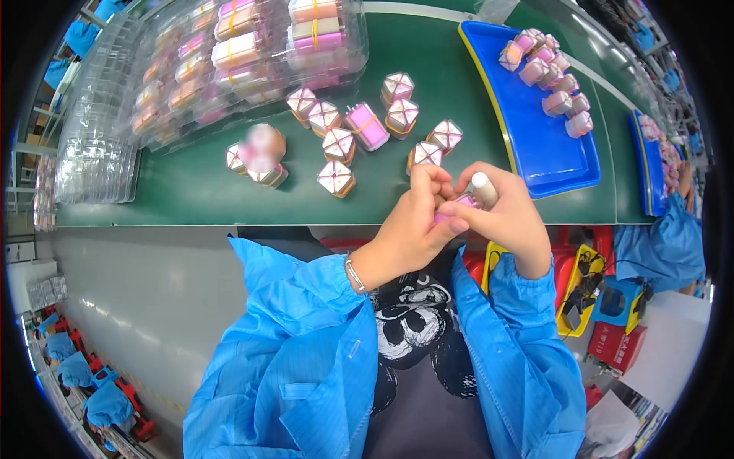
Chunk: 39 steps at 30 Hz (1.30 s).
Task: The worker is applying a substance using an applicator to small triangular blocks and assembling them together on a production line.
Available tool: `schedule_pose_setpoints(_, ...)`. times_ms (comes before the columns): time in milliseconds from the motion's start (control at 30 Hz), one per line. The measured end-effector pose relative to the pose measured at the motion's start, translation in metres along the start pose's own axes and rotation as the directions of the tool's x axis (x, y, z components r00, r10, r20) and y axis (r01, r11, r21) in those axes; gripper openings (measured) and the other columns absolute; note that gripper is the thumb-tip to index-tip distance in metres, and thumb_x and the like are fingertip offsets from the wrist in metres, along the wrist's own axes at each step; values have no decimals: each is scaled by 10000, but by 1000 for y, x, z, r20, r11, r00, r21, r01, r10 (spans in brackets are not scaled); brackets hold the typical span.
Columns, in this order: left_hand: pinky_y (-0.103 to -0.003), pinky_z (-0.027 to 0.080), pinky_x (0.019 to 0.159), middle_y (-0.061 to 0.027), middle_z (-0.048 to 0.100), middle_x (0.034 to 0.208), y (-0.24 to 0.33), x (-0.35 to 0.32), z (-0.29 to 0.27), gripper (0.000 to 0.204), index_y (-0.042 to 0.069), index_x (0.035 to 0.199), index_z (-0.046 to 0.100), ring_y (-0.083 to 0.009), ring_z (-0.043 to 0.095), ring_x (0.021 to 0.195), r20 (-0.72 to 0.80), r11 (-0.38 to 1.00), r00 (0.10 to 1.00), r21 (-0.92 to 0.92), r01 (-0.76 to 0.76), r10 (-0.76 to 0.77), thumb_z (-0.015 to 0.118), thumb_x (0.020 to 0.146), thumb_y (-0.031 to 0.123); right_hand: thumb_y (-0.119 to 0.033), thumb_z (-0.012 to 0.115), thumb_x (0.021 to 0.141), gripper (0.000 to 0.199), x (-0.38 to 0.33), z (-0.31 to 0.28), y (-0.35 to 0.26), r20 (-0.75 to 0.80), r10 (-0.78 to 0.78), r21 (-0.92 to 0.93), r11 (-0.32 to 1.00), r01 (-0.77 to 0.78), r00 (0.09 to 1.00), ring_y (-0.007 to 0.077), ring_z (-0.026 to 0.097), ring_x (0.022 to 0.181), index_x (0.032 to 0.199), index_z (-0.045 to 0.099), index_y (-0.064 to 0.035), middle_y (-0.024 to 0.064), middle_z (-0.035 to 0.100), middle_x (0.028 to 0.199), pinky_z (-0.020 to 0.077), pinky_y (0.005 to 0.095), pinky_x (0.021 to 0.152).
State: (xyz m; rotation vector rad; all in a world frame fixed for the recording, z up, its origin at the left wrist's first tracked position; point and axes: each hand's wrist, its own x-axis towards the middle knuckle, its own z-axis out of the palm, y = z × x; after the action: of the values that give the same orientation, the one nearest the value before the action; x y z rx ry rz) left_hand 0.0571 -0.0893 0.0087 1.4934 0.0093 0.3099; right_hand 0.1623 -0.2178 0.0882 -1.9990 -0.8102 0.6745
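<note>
Close to the chest, both hands meet just past the near edge of the green conveyor belt (pixel 229 191). The left hand (pixel 409 222) curls shut, fingers closed around a small pink box (pixel 459 205) that barely peeks out between the two hands. The right hand (pixel 508 222) presses in from the other side, thumb and forefinger pinching the same pink box, and a white cylindrical stick (pixel 483 189) stands up out of that grip, tilted a little. A silver bracelet (pixel 354 274) sits on the left wrist, blue smock sleeves (pixel 306 336) below.

Just beyond the knuckles, loose on the belt, a scatter of small pink and cream boxes with crossed flap tops (pixel 336 145) lies in a rough cluster, some touching, some apart. One blurred round item (pixel 261 147) sits at the left of that cluster.

Off to the right, a blue plastic tray with a yellow rim (pixel 535 145) holds a row of finished pink boxes (pixel 547 73) along its far side. Far left, clear plastic blister trays (pixel 229 53) carry banded stacks of pink and cream boxes, with empty clear trays (pixel 95 153) piled beside them. At the far right, another person's blue sleeve (pixel 665 245) shows.
</note>
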Motion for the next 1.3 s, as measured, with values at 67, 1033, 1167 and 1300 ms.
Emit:
schedule_pose_setpoints(67, -316, 520, 718, -139, 615, 1065, 1, -4, -3, 821, -30, 1222, 336, -242, 659, 833, -47, 988, 996, 142, -63, 70, 640, 819, 618, -163, 781, 799, 209, 1, 0, 9, 29, 55, 174, 983, -59, 998, 15, 515, 657, 879, 627, -47, -37, 581, 718, 391, 197, 533)
schedule_pose_setpoints(1033, -379, 464, 801, -136, 578, 997, 2, 27, -34, 424, 21, 1081, 555, -306, 569, 940, -111, 770, 985, 637, -31, 131, 777, 778, 218, 156, 639, 767, 360, -1, -10, 38, -603, -240, 135, 909, 394, 761, 245, 625, 1074, 1081, 589, -12, 158, 547, 1273, 528, 311, 866)
schedule_pose_setpoints(1167, -367, 468, 781, -133, 568, 969, 3, 26, -35, 435, 16, 1050, 552, -296, 572, 919, -81, 756, 988, 653, -49, 134, 798, 758, 225, 140, 619, 764, 346, 3, -12, 27, -496, -444, -412, 877, 249, 746, 294, 614, 1080, 1069, 621, -22, 151, 585, 1220, 507, 354, 891)
schedule_pose_setpoints(1300, -376, 473, 793, -138, 564, 989, 1, 23, -34, 464, 0, 1062, 535, -304, 575, 933, -137, 801, 977, 596, -51, 165, 803, 761, 231, 53, 617, 800, 398, 12, -10, 27, -384, -330, -447, 884, 139, 863, 341, 596, 1083, 1182, 591, -56, 143, 581, 1207, 494, 377, 898)
